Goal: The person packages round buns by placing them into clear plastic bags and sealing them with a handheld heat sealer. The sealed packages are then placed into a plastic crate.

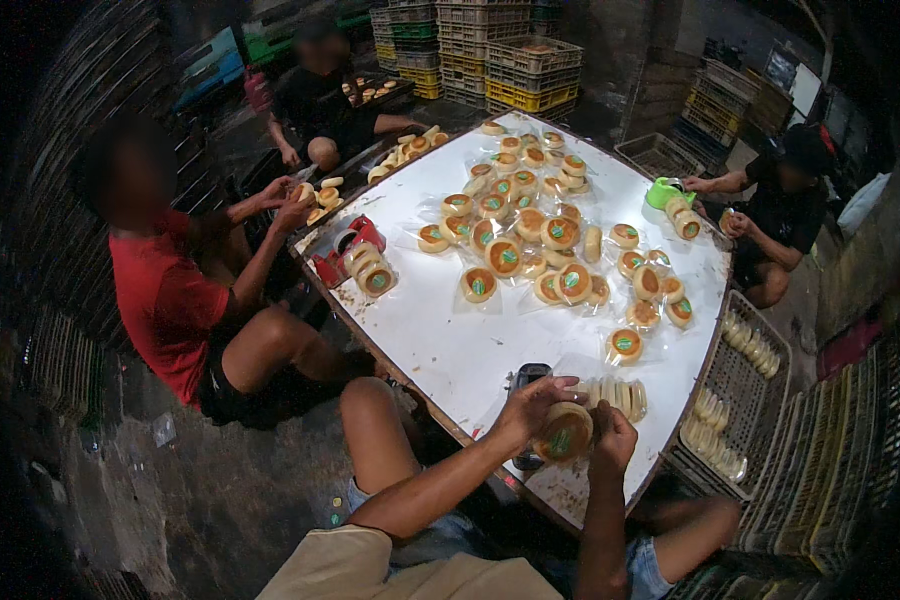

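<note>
Near the front edge of the white tabletop [450,337], my left hand [536,405] and my right hand [613,433] hold a round browned bun [562,433] between them. The bun bears a green label and seems to be in a clear bag. Just beyond my right hand lies a row of packed buns [624,397] on edge. A black tape dispenser [531,375], as far as it shows, stands partly behind my left hand and forearm. Many bagged buns [504,257] with green labels lie in a loose heap across the table's far half.
A red tape dispenser [356,236] and packed buns [371,270] lie at the left edge. A green dispenser [664,193] stands at the far right. A plastic crate [750,390] holds packs beside the table. A person in red [165,300] sits left; others sit at the far left and right.
</note>
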The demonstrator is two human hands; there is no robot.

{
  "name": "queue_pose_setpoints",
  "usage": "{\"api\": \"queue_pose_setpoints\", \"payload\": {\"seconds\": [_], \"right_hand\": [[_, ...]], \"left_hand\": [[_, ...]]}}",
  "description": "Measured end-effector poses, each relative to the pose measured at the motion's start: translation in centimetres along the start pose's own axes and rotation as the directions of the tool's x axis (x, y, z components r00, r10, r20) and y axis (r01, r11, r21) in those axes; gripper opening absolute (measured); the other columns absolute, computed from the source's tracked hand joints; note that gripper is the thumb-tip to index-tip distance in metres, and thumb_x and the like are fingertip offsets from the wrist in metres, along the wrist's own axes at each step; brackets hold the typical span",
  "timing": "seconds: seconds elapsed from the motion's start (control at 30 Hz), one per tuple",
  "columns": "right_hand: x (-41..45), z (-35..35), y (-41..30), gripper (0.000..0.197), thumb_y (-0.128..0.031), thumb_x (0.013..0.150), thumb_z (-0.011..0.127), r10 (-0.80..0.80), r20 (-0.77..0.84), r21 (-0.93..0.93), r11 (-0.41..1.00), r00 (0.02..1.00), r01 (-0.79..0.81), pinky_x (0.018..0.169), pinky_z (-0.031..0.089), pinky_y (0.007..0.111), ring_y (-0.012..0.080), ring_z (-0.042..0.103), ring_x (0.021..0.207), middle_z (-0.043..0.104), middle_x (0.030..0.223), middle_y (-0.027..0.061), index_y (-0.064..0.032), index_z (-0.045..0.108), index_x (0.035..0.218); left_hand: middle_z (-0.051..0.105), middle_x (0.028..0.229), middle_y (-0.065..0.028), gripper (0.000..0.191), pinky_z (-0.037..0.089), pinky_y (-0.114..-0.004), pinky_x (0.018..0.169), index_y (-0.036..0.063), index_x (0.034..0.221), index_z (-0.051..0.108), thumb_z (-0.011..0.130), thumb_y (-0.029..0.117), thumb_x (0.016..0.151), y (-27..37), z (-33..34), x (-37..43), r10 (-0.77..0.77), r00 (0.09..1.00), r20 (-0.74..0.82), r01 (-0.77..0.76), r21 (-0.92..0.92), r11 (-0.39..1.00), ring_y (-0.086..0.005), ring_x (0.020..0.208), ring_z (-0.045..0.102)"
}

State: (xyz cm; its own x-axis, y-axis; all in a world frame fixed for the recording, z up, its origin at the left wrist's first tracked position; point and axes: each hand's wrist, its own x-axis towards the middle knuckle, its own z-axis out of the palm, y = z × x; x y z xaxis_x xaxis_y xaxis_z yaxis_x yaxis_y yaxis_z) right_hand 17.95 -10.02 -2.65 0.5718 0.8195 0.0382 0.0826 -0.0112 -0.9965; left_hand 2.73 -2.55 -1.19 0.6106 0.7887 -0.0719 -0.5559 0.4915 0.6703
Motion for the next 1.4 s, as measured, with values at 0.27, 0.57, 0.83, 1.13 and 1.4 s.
{"api": "queue_pose_setpoints", "payload": {"seconds": [0.27, 0.57, 0.83, 1.13, 1.4], "right_hand": [[-2.6, 4.1, -1.7, 0.049, -0.017, 0.096, 0.057, -0.478, 0.038, -0.346, 0.818, 0.878, 0.460, 0.091, 0.048, 0.036, 0.0237, 0.062, 0.104, 0.063, 0.114, 0.0199, 0.0025, 0.041, 0.139], [-2.1, 1.1, -1.5, 0.042, -0.027, 0.101, 0.049, 0.123, 0.295, 0.456, 0.854, 0.948, -0.253, 0.093, 0.047, 0.032, 0.0192, 0.058, 0.112, 0.056, 0.130, 0.0164, 0.0044, 0.054, 0.128], [-1.0, -1.2, -5.5, 0.034, -0.023, 0.100, 0.050, -0.133, 0.143, 0.170, 0.979, 0.981, 0.108, 0.095, 0.044, 0.032, 0.0183, 0.053, 0.116, 0.054, 0.130, 0.0110, 0.0022, 0.059, 0.122], [-1.2, -1.2, -2.0, 0.014, -0.013, 0.086, 0.072, -0.241, 0.090, -0.343, 0.903, 0.966, 0.257, 0.061, 0.049, 0.030, 0.0183, 0.064, 0.068, 0.066, 0.077, 0.0107, 0.0000, 0.066, 0.084], [-0.8, -3.1, -3.3, 0.018, -0.014, 0.086, 0.070, -0.316, 0.260, -0.227, 0.898, 0.912, 0.376, 0.058, 0.047, 0.032, 0.0222, 0.063, 0.065, 0.065, 0.073, 0.0155, 0.0034, 0.068, 0.081]], "left_hand": [[0.055, 0.127, -0.0141, 0.036, 0.045, -0.036, 0.099, -0.0011, 0.123, 0.053, 0.063, 0.016, 0.093, -0.8, -1.7, -0.9, 0.004, 0.998, 0.060, -0.014, 0.176, 0.984, -0.0237, 0.116, 0.055], [0.058, 0.120, -0.0199, 0.049, 0.044, -0.041, 0.096, 0.0047, 0.126, 0.056, 0.073, 0.012, 0.081, 1.3, 2.5, -1.7, 0.561, 0.776, 0.289, -0.383, 0.922, 0.054, -0.0351, 0.113, 0.056], [0.071, 0.088, -0.0144, 0.030, 0.052, -0.032, 0.076, -0.0020, 0.102, 0.068, 0.071, 0.023, 0.086, 1.2, 1.5, -1.6, -0.043, 0.998, 0.041, -0.015, 0.870, 0.492, -0.0201, 0.084, 0.069], [0.071, 0.087, -0.0079, 0.028, 0.050, -0.029, 0.076, -0.0001, 0.100, 0.070, 0.070, 0.026, 0.090, 1.6, 2.5, -1.5, -0.179, 0.975, -0.131, 0.213, 0.783, 0.584, -0.0128, 0.085, 0.065], [0.064, 0.087, -0.0010, 0.021, 0.047, -0.027, 0.077, 0.0013, 0.095, 0.068, 0.066, 0.022, 0.092, -0.4, 0.5, -0.6, -0.188, 0.982, -0.010, 0.157, 0.589, 0.793, -0.0096, 0.082, 0.058]]}}
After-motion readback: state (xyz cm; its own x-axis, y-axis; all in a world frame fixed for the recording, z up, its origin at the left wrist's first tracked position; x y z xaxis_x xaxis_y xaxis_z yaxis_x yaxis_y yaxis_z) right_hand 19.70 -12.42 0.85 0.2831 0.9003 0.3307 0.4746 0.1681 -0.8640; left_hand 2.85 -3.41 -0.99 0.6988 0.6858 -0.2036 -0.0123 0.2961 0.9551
